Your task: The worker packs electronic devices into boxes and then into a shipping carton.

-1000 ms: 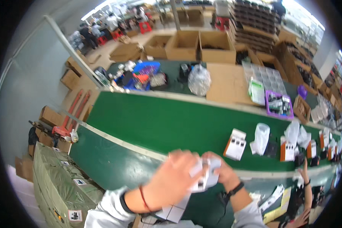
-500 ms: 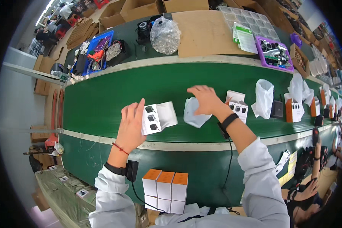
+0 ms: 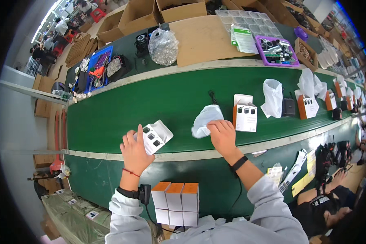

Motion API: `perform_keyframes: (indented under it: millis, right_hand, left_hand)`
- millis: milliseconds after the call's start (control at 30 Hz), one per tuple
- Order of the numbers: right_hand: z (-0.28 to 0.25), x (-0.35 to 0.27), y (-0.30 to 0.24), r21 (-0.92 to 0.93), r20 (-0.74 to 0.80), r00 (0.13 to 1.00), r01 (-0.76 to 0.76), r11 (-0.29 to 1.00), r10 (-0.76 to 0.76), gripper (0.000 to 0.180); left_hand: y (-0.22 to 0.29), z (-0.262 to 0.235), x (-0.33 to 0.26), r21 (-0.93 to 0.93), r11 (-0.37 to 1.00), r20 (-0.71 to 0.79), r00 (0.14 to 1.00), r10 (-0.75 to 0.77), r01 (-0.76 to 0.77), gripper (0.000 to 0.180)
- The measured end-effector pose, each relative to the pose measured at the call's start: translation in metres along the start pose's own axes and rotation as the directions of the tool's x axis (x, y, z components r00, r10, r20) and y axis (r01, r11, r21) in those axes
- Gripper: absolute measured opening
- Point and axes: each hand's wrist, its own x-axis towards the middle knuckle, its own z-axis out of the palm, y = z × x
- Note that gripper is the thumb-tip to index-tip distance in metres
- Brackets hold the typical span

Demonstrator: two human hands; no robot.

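Left hand (image 3: 135,151) is wrapped around a small white box (image 3: 155,136) with dark product pictures on its face, holding it tilted just over the near edge of the green belt (image 3: 122,110). Right hand (image 3: 222,134) is down on the belt with fingers resting on a crumpled white plastic bag (image 3: 205,119), pinning it more than gripping it, though I can't quite tell if the fingertips have pinched any film.

Looks to me like the packing step, box in one hand and bagged part under the other. The next move probably needs the bag picked up properly and brought over to the box, and the box turned so its open end faces the bag. I can't see from here whether the flap is open.

Going outward along the belt: right of the bag stands another box (image 3: 245,113), white with an orange side, nearly touching the right hand, so it's the thing most likely to get knocked. Further right is an upright white bag (image 3: 272,97) and more orange and white boxes. A thin black cable (image 3: 212,96) lies on the belt just behind the bag.

On the near side of the belt, at the person's lap, sits a row of orange-topped boxes (image 3: 175,203). Beyond the belt's far side there's a cardboard sheet (image 3: 199,38), a clear bag of small parts (image 3: 163,46) and a purple tray (image 3: 277,51).
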Motion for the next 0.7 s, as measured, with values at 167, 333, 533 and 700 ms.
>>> perform_keyframes:
  millis: [167,333,533,700]
  right_hand:
    - [-0.013,-0.010,-0.005,0.062,0.182,0.983,-0.008,0.998,-0.004,0.012]
    - [-0.029,-0.041,-0.009,-0.021,0.405,0.914,0.006,1.000,0.003,0.011]
    - [-0.058,-0.045,-0.022,0.075,0.208,0.976,0.049,0.996,-0.064,0.016]
    - [-0.093,-0.021,-0.043,0.170,0.001,1.000,0.013,0.985,-0.013,0.027]
  left_hand:
    - [0.041,-0.088,0.020,0.265,0.951,-0.008,0.986,0.166,-0.158,0.097]
    - [0.070,-0.134,0.017,0.291,0.926,0.044,0.970,0.240,-0.242,0.101]
    - [0.075,-0.151,-0.007,0.245,0.942,0.088,0.973,0.215,-0.231,0.101]
    - [0.074,-0.170,-0.027,0.217,0.942,0.047,0.967,0.252,-0.256,0.102]
